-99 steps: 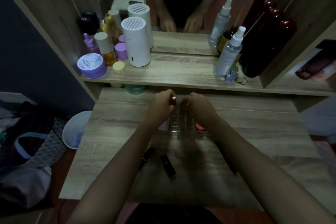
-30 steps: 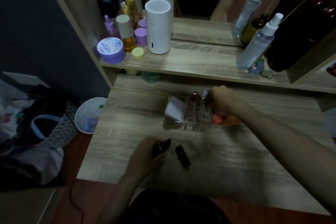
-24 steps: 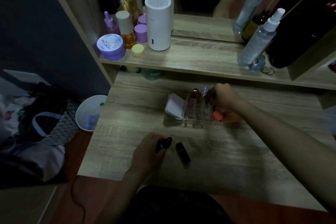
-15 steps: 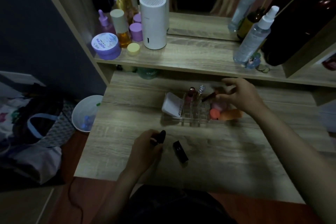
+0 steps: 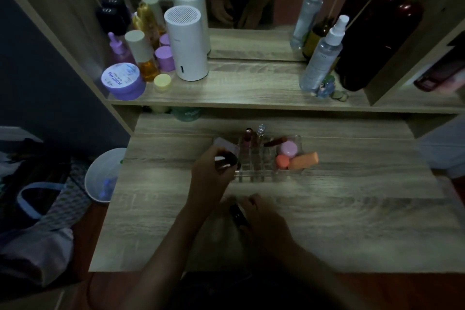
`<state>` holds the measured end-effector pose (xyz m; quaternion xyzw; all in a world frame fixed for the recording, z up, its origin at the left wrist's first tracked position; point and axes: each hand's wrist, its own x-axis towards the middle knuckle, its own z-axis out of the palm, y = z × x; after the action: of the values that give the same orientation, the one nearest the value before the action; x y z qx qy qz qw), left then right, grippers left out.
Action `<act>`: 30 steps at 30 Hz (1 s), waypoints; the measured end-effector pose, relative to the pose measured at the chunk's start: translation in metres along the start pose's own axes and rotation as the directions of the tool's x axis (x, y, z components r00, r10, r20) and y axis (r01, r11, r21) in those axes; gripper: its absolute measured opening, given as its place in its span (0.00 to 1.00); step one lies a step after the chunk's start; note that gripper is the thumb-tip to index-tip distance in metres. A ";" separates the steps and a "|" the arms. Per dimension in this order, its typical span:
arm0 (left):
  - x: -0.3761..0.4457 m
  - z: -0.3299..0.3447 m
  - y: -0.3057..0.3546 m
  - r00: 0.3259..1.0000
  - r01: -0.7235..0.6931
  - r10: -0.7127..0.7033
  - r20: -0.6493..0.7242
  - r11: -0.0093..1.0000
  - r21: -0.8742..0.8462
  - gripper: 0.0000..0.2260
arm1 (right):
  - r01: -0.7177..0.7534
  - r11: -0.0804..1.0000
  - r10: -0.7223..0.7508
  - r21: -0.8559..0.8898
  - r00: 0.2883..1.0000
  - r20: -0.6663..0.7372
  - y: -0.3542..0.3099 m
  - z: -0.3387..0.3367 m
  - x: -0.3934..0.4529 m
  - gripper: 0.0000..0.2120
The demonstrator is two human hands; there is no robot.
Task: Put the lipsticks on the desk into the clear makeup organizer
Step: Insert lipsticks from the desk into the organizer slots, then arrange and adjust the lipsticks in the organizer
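The clear makeup organizer (image 5: 254, 173) stands mid-desk with a few lipsticks upright in its slots, one dark red lipstick (image 5: 274, 141) lying tilted across the top, and pink and orange sponges (image 5: 302, 160) at its right end. My left hand (image 5: 210, 175) is raised at the organizer's left end, fingers closed on a dark lipstick (image 5: 226, 160). My right hand (image 5: 264, 219) rests on the desk nearer me, fingers curled around a second black lipstick (image 5: 237, 214) that lies on the wood.
A raised shelf behind holds a white cylinder (image 5: 186, 45), purple jars (image 5: 123, 82), bottles and spray bottles (image 5: 320, 58), with a mirror above. A white bin (image 5: 103, 176) and bags sit on the floor left of the desk edge.
My left hand lifted its dark lipstick from the desk front up to the organizer's left end. My right hand left the organizer and came down onto the black lipstick near me.
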<state>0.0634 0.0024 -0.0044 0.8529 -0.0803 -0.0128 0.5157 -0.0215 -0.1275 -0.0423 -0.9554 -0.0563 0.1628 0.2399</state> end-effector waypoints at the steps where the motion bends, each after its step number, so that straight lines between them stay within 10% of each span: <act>1: 0.006 0.004 0.000 1.000 -0.015 0.015 -0.006 1.000 -0.014 0.10 | -0.002 1.000 0.003 0.005 1.000 -0.009 0.002 0.004 0.000 0.23; 14: 0.049 0.037 -0.009 0.996 0.061 -0.068 0.052 0.989 0.132 0.12 | 0.012 0.999 -0.008 0.052 0.997 -0.072 0.007 0.018 0.004 0.16; 24: 0.053 0.037 -0.014 0.990 -0.040 0.004 0.143 0.968 0.247 0.11 | -0.007 0.997 0.041 0.071 0.870 -0.492 0.008 -0.091 0.032 0.12; 30: 0.054 0.039 -0.016 0.985 -0.044 -0.016 0.170 0.937 0.347 0.10 | -0.022 0.999 0.040 0.046 0.903 -0.428 0.009 -0.099 0.057 0.09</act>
<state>0.1147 -0.0327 -0.0334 0.9260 -0.1312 -0.0675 0.3474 0.0657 -0.1684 0.0198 -0.9636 0.0163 -0.0461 0.2628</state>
